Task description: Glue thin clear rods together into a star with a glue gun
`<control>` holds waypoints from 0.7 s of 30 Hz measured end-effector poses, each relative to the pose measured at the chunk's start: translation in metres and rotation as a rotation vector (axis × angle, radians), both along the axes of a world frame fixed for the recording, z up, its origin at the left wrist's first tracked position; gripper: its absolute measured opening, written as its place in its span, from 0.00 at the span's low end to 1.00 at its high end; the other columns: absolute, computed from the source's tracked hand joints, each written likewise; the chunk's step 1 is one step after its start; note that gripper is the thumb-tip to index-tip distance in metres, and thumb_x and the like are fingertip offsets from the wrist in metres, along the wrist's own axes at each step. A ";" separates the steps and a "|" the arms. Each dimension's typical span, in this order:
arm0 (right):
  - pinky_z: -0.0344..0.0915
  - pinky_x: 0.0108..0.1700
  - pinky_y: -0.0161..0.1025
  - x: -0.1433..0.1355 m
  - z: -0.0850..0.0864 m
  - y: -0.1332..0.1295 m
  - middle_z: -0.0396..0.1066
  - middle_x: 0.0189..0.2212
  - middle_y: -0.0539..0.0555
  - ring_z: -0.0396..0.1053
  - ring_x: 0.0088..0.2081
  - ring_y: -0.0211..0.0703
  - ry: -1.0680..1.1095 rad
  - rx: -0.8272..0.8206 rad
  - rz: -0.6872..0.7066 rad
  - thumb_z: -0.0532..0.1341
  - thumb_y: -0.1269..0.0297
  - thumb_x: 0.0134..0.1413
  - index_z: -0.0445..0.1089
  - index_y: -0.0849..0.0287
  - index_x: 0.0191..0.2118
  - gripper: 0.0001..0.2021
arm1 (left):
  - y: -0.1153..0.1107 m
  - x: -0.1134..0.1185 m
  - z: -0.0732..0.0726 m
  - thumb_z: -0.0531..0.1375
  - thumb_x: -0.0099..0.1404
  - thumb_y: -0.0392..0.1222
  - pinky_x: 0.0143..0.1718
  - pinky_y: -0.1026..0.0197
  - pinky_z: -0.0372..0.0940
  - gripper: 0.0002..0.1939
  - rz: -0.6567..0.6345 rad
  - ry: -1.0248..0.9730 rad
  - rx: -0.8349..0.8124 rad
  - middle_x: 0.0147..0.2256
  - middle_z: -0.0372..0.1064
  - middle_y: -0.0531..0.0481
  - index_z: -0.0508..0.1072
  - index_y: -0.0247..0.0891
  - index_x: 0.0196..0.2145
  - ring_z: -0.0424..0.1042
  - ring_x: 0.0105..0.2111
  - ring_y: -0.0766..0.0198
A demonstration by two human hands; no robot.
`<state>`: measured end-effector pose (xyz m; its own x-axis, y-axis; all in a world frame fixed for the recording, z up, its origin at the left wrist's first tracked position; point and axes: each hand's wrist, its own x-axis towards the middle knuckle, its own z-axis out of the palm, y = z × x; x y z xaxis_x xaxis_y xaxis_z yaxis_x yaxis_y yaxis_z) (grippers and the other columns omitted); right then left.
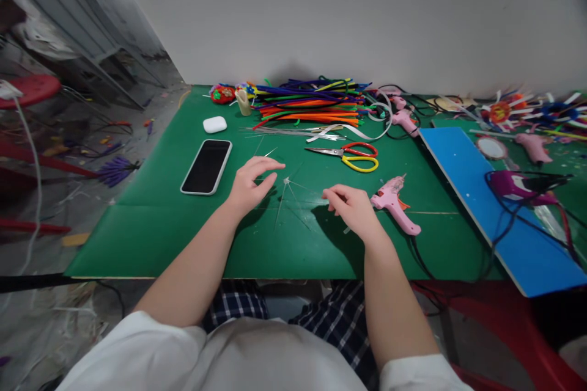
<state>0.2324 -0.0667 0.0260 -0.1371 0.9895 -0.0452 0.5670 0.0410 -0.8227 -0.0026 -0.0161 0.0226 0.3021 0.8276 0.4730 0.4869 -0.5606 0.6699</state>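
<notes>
A star of thin clear spokes, joined at a small whitish centre, stands on the green table between my hands. My left hand is just left of it, thumb and forefinger apart and nothing seen between them. On the other side, my right hand has its fingers curled together in a pinch. One spoke runs toward those fingertips; whether they grip it I cannot tell. A pink glue gun lies close to the right hand. Scissors with red and yellow handles lie beyond the star.
A phone and a white earbud case lie at left. Colourful pipe cleaners are heaped by the wall, thin wires before them. At right, a blue board bears a purple tool with trailing cords.
</notes>
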 end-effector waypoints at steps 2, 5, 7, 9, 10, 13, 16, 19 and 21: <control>0.57 0.25 0.31 0.003 0.000 0.001 0.66 0.18 0.48 0.63 0.21 0.34 0.009 0.034 -0.070 0.51 0.54 0.54 0.69 0.58 0.31 0.16 | 0.001 0.000 -0.001 0.54 0.59 0.38 0.46 0.55 0.61 0.11 -0.002 0.014 -0.013 0.39 0.68 0.48 0.71 0.40 0.39 0.66 0.42 0.61; 0.55 0.26 0.32 0.006 0.001 0.002 0.66 0.18 0.48 0.62 0.21 0.34 -0.051 0.097 -0.119 0.50 0.53 0.55 0.69 0.58 0.29 0.16 | 0.001 0.002 -0.001 0.54 0.59 0.38 0.47 0.55 0.60 0.12 -0.041 0.017 -0.044 0.40 0.68 0.47 0.71 0.39 0.40 0.66 0.42 0.61; 0.53 0.25 0.32 0.004 0.001 0.001 0.65 0.17 0.48 0.61 0.20 0.34 -0.154 0.136 -0.077 0.51 0.53 0.54 0.67 0.58 0.25 0.17 | 0.000 0.003 -0.001 0.54 0.59 0.39 0.47 0.55 0.60 0.12 -0.070 0.019 -0.071 0.40 0.68 0.47 0.71 0.39 0.41 0.66 0.43 0.61; 0.50 0.25 0.32 -0.001 0.001 0.000 0.64 0.17 0.47 0.59 0.21 0.33 -0.249 0.153 0.038 0.51 0.53 0.54 0.66 0.59 0.22 0.18 | 0.000 0.004 -0.001 0.54 0.59 0.40 0.48 0.55 0.59 0.13 -0.086 0.019 -0.096 0.41 0.68 0.47 0.70 0.38 0.42 0.65 0.43 0.61; 0.49 0.25 0.32 -0.005 0.000 -0.001 0.64 0.17 0.47 0.58 0.21 0.33 -0.280 0.151 0.106 0.52 0.53 0.54 0.65 0.59 0.21 0.18 | 0.000 0.005 -0.001 0.54 0.59 0.40 0.48 0.55 0.59 0.13 -0.088 0.018 -0.109 0.41 0.68 0.47 0.70 0.38 0.43 0.65 0.43 0.61; 0.47 0.25 0.32 -0.016 -0.002 -0.004 0.66 0.19 0.47 0.59 0.22 0.33 -0.322 0.133 0.234 0.53 0.53 0.53 0.66 0.58 0.23 0.16 | 0.000 0.006 -0.001 0.54 0.60 0.41 0.47 0.55 0.59 0.14 -0.091 0.014 -0.147 0.40 0.68 0.47 0.69 0.38 0.44 0.66 0.43 0.61; 0.46 0.25 0.32 -0.023 -0.005 -0.005 0.67 0.21 0.47 0.60 0.23 0.33 -0.346 0.114 0.272 0.54 0.52 0.52 0.67 0.57 0.25 0.15 | -0.001 0.007 0.000 0.54 0.60 0.42 0.47 0.55 0.59 0.15 -0.089 0.018 -0.194 0.39 0.68 0.48 0.68 0.38 0.45 0.66 0.42 0.61; 0.46 0.25 0.32 -0.026 -0.007 -0.005 0.67 0.21 0.48 0.60 0.23 0.33 -0.371 0.095 0.290 0.54 0.52 0.53 0.67 0.57 0.26 0.15 | -0.002 0.008 0.001 0.53 0.60 0.42 0.47 0.55 0.59 0.15 -0.079 0.028 -0.229 0.38 0.69 0.48 0.68 0.39 0.45 0.66 0.42 0.61; 0.46 0.25 0.32 -0.027 -0.008 -0.005 0.67 0.20 0.48 0.60 0.23 0.33 -0.382 0.102 0.296 0.54 0.53 0.53 0.67 0.57 0.25 0.15 | -0.002 0.009 0.000 0.53 0.60 0.42 0.47 0.55 0.59 0.15 -0.073 0.032 -0.235 0.38 0.69 0.49 0.68 0.40 0.46 0.66 0.41 0.61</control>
<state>0.2059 -0.0713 0.0184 -0.4056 0.9126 -0.0520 0.7790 0.3153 -0.5420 0.0063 -0.0184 0.0230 0.3769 0.8892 0.2594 0.4740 -0.4257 0.7708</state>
